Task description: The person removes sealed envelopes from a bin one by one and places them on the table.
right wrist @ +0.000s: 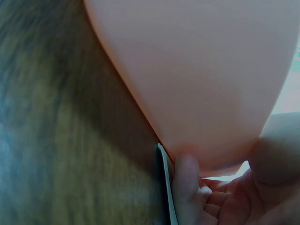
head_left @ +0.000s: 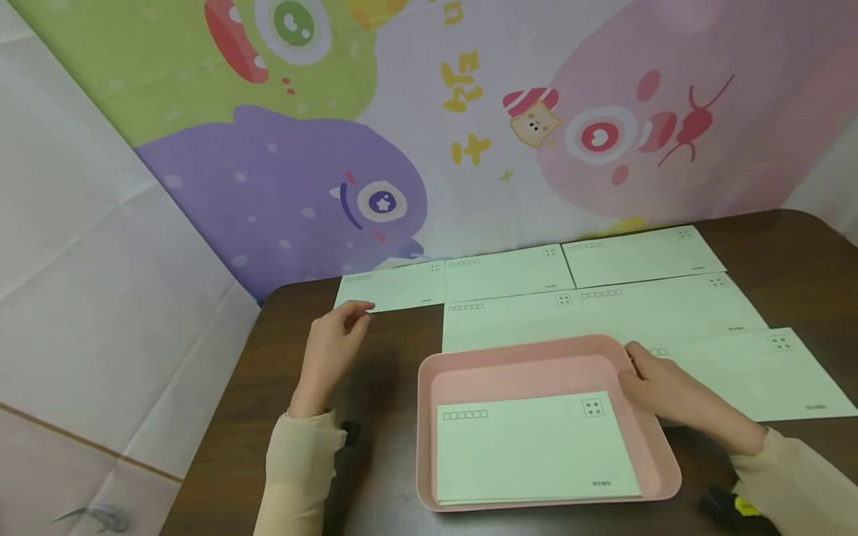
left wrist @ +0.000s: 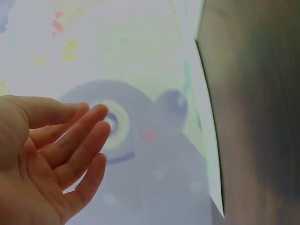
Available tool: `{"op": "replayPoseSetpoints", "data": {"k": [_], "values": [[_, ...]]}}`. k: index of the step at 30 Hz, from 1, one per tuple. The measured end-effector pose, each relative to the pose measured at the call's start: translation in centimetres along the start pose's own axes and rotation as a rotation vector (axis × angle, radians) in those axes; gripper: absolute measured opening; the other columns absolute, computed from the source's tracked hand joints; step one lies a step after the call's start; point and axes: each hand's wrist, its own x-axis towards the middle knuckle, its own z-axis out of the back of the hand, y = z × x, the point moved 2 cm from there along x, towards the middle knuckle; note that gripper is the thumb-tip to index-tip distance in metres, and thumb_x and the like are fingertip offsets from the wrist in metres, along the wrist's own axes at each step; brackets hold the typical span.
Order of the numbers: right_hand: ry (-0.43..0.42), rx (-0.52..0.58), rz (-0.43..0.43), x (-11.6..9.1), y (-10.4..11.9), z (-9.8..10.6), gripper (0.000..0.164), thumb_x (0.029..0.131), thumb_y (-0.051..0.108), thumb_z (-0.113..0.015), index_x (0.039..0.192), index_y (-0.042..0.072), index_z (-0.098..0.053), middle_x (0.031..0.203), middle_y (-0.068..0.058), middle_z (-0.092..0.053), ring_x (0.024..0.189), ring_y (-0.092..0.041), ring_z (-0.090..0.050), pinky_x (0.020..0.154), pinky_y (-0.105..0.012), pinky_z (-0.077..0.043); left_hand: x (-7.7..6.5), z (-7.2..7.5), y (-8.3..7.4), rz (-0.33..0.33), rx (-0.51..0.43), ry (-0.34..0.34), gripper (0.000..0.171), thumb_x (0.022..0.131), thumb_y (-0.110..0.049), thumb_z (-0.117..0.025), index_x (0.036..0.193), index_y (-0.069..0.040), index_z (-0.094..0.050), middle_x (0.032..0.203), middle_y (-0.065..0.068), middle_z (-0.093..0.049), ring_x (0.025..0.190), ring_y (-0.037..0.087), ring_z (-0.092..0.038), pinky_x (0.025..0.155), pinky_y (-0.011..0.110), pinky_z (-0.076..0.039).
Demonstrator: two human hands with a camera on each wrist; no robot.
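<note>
My left hand (head_left: pixel 333 350) hovers near the front edge of the back-left envelope (head_left: pixel 398 285), its fingers relaxed and slightly bent. In the left wrist view nothing lies between the thumb and fingers (left wrist: pixel 77 145). With my right hand (head_left: pixel 660 383) I grip the right side of a pink tray (head_left: pixel 516 376); the right wrist view shows the thumb and fingers around its wall. Inside the tray lies a small stack of pale green envelopes (head_left: pixel 529 454), the top one with postcode boxes and a stamp square. The tray's far edge overlaps the envelopes behind it.
Pale envelopes lie in rows on the dark wooden table (head_left: pixel 261 417): three at the back, two in the middle (head_left: pixel 670 305) and one at right (head_left: pixel 751 380), partly hidden by the tray and my right hand. A cartoon-printed cloth (head_left: pixel 469 201) hangs behind the table.
</note>
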Motion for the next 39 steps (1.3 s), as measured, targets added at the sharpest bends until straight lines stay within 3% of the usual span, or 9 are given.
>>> {"op": "replayPoseSetpoints", "data": {"k": [6, 13, 18, 21, 27, 33, 39], "values": [[0.001, 0.001, 0.004, 0.0, 0.1, -0.2, 0.029, 0.095, 0.019, -0.033, 0.112, -0.004, -0.036, 0.086, -0.011, -0.052, 0.069, -0.016, -0.052, 0.057, -0.029, -0.044, -1.3, -0.6, -2.7, -0.122, 0.052, 0.152, 0.019, 0.087, -0.016, -0.060, 0.105, -0.014, -0.065, 0.091, -0.002, -0.067, 0.079, 0.012, -0.062, 0.070, 0.032, -0.049], [0.002, 0.003, 0.004, -0.1, 0.2, -0.1, 0.030, 0.096, 0.020, -0.033, 0.112, -0.004, -0.036, 0.086, -0.011, -0.052, 0.068, -0.016, -0.052, 0.057, -0.029, -0.043, -2.8, -2.1, -5.8, -0.265, 0.057, 0.446, 0.016, 0.087, -0.014, -0.059, 0.101, -0.015, -0.066, 0.092, -0.007, -0.065, 0.080, 0.006, -0.058, 0.071, 0.025, -0.047], [0.002, 0.007, -0.001, -0.1, 0.2, 0.1, 0.032, 0.095, 0.020, -0.033, 0.114, -0.006, -0.034, 0.087, -0.012, -0.052, 0.068, -0.016, -0.053, 0.057, -0.029, -0.044, -3.6, -3.5, -7.2, -0.295, -0.033, 0.656, 0.017, 0.087, -0.016, -0.058, 0.103, -0.014, -0.063, 0.091, -0.008, -0.062, 0.082, 0.005, -0.057, 0.072, 0.024, -0.047], [0.000, 0.004, -0.006, -0.1, 0.1, 0.1, 0.031, 0.095, 0.020, -0.034, 0.114, -0.005, -0.035, 0.087, -0.012, -0.052, 0.068, -0.016, -0.053, 0.057, -0.029, -0.044, -4.2, -4.2, -7.6, -0.280, -0.019, 0.742, 0.019, 0.085, -0.017, -0.061, 0.104, -0.014, -0.062, 0.093, -0.007, -0.061, 0.084, 0.007, -0.057, 0.075, 0.023, -0.046], [0.002, 0.002, -0.011, 0.1, 0.1, 0.2, 0.032, 0.094, 0.020, -0.034, 0.114, -0.005, -0.034, 0.087, -0.012, -0.052, 0.069, -0.016, -0.053, 0.057, -0.029, -0.044, -5.1, -5.2, -8.0, -0.286, 0.136, 0.810, 0.026, 0.079, -0.016, -0.067, 0.105, -0.014, -0.062, 0.094, -0.005, -0.060, 0.082, 0.008, -0.057, 0.075, 0.021, -0.044], [0.002, -0.003, -0.008, 0.2, 0.0, 0.3, 0.032, 0.094, 0.019, -0.034, 0.114, -0.005, -0.035, 0.087, -0.012, -0.052, 0.069, -0.016, -0.053, 0.057, -0.029, -0.044, -5.5, -6.1, -8.3, -0.288, 0.134, 0.883, 0.036, 0.074, -0.021, -0.074, 0.107, -0.015, -0.062, 0.099, -0.006, -0.057, 0.088, 0.007, -0.052, 0.078, 0.017, -0.043], [0.005, -0.001, -0.011, 0.2, -0.2, 0.2, 0.031, 0.094, 0.020, -0.034, 0.114, -0.005, -0.035, 0.086, -0.012, -0.052, 0.068, -0.016, -0.053, 0.057, -0.029, -0.044, -5.7, -6.4, -8.2, -0.311, 0.205, 0.836, 0.053, 0.067, -0.029, -0.079, 0.112, -0.012, -0.057, 0.101, -0.002, -0.050, 0.090, 0.007, -0.046, 0.082, 0.019, -0.042]]}}
